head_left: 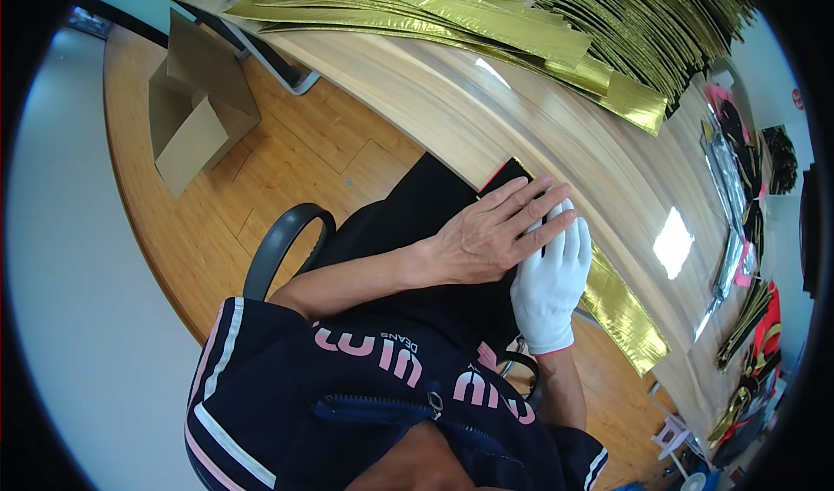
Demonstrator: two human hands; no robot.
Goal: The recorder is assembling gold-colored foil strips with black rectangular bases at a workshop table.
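My bare left hand [491, 235] lies flat near the table's front edge, fingers stretched out to the right and partly over the fingers of my other hand. My right hand [552, 278], in a white knit glove, also has its fingers straight and pressed flat. Beneath both hands runs a shiny gold strip [627, 317], which comes out on the right and slants along the table edge. Beyond my left fingertips a black piece [506, 176] with a thin red edge shows, apparently the strip's folded or far end. What lies directly under the palms is hidden.
Loose gold strips [417, 9] lie across the back of the wooden table [391, 74], beside a dense stack of gold-and-black strips [643, 30]. Silver, red and black bundles [734, 222] line the right side. An open cardboard box [200, 100] stands on the floor at left.
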